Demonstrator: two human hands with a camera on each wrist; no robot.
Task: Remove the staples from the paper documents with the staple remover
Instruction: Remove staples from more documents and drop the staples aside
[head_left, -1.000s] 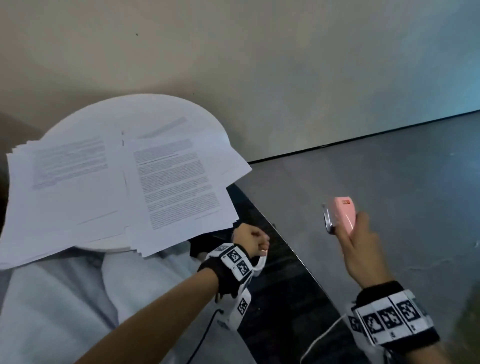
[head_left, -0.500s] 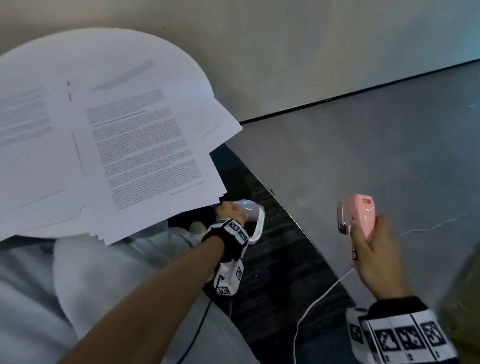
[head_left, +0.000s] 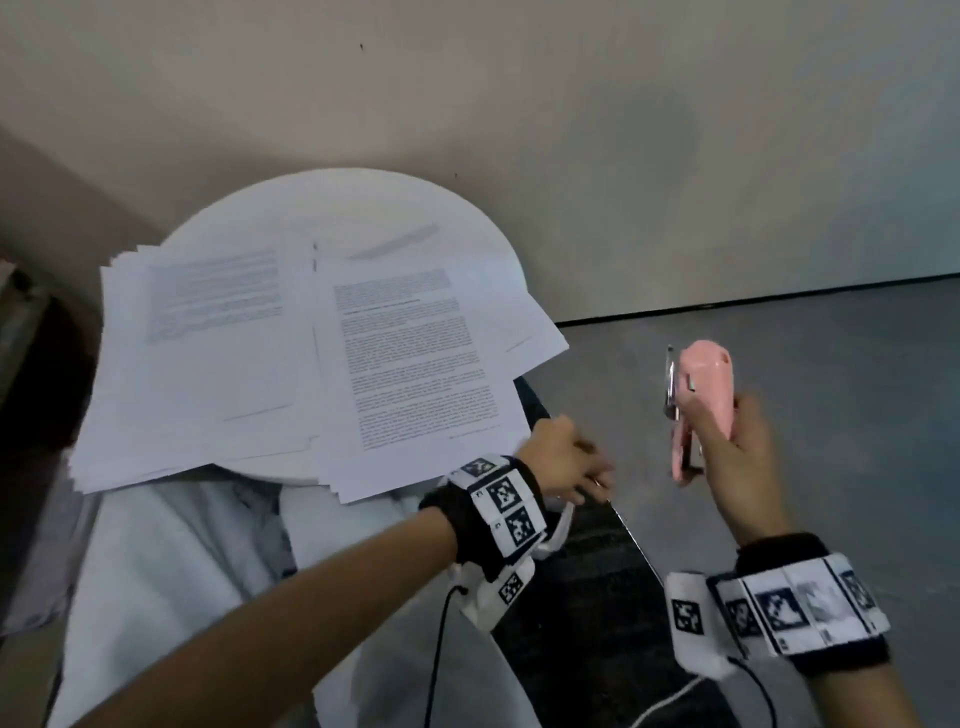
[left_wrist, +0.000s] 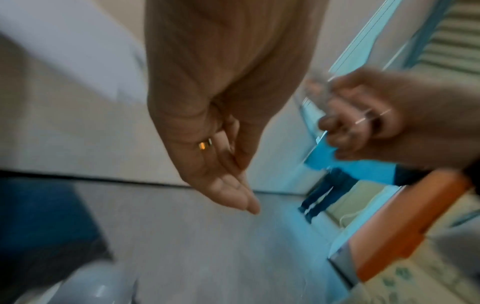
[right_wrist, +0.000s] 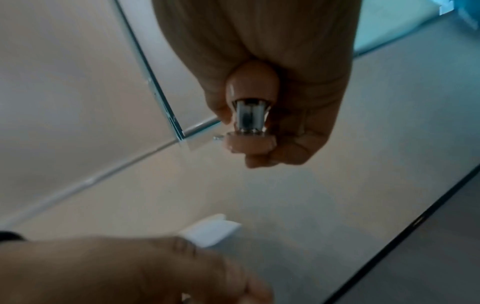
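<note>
- Head view: the right hand (head_left: 737, 457) is raised over the grey floor (head_left: 779, 364), fingers curled round the lower body of the pink staple remover (head_left: 701, 395), which stands nearly upright with its metal blade facing left.
- Head view: the left hand (head_left: 561, 462) hovers just off the near right corner of the paper documents (head_left: 405, 364), fingers loosely extended toward the right and holding nothing; motion blur softens the fingertips.
- Head view: the documents lie in two overlapping stacks on a round white bench (head_left: 363, 208), the printed right stack hanging over the rim.
- Left wrist view: the left hand (left_wrist: 221, 144) appears palm-side, fingers straight and together, a ring (left_wrist: 205, 145) on one finger; it is empty. To the right, blurred, the right hand (left_wrist: 376, 123) is closed round something I cannot make out.
- Right wrist view: the right hand (right_wrist: 272, 113) clasps the staple remover (right_wrist: 250, 123), seen end-on, its metal nose poking out between the curled fingers. The left hand (right_wrist: 130, 271) fills the lower left, blurred.
</note>
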